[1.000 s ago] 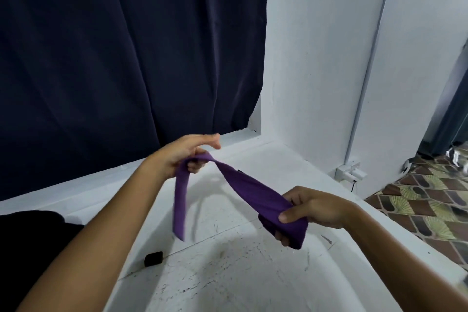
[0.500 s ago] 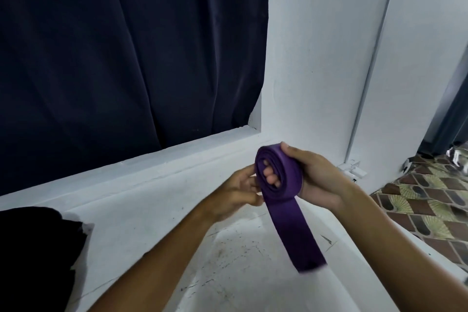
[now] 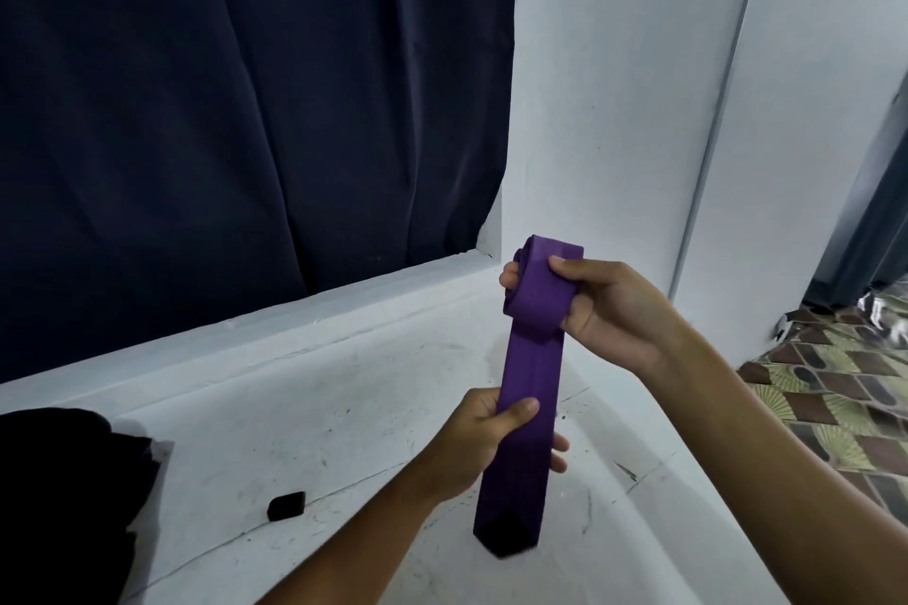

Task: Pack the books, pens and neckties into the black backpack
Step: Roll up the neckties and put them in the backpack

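Rolling of the purple necktie (image 3: 533,388) is half done above the white table (image 3: 304,388). Right hand (image 3: 609,309) pinches the roll between thumb and fingers; left hand (image 3: 484,444) grips the hanging tail lower down. I think the tail should be kept tight and its edges aligned, so the roll stays compact for the black backpack (image 3: 64,496), at near left.

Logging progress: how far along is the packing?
Done: nothing visibly packed. In hand: purple necktie partly rolled; right hand grips the roll, left hand pinches the hanging tail. Left: finish rolling and put it in the black bag at lower left. No books or pens in view.
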`<control>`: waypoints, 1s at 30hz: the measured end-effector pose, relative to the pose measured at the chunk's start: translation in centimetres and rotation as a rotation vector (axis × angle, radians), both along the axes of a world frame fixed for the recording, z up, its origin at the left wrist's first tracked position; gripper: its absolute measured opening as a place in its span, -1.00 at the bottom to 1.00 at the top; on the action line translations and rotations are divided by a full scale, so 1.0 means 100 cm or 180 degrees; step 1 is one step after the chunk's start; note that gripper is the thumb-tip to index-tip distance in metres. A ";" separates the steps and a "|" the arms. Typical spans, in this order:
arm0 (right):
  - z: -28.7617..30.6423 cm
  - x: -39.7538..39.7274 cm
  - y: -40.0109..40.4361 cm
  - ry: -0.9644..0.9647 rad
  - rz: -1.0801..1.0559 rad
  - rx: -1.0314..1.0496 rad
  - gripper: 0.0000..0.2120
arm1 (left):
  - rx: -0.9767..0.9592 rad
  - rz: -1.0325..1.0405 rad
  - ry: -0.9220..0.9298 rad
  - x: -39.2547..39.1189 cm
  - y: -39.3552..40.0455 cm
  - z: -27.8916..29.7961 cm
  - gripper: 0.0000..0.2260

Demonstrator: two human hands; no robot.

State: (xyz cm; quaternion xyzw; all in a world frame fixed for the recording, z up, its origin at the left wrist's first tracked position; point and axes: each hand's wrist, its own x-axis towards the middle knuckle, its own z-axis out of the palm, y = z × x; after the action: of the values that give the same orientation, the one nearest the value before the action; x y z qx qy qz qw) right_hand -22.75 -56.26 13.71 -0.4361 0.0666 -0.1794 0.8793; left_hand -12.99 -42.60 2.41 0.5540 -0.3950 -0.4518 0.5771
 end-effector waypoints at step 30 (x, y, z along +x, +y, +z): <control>-0.086 0.015 -0.008 0.1102 -0.0736 -0.1855 -0.08 | -0.0095 0.1161 0.0179 0.011 0.039 0.040 -0.81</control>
State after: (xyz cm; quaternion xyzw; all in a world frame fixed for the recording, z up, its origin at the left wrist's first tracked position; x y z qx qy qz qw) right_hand -21.28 -57.07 5.09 -0.6821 0.2096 -0.2126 0.6675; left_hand -11.91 -38.70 6.44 0.5950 -0.2783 -0.3490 0.6684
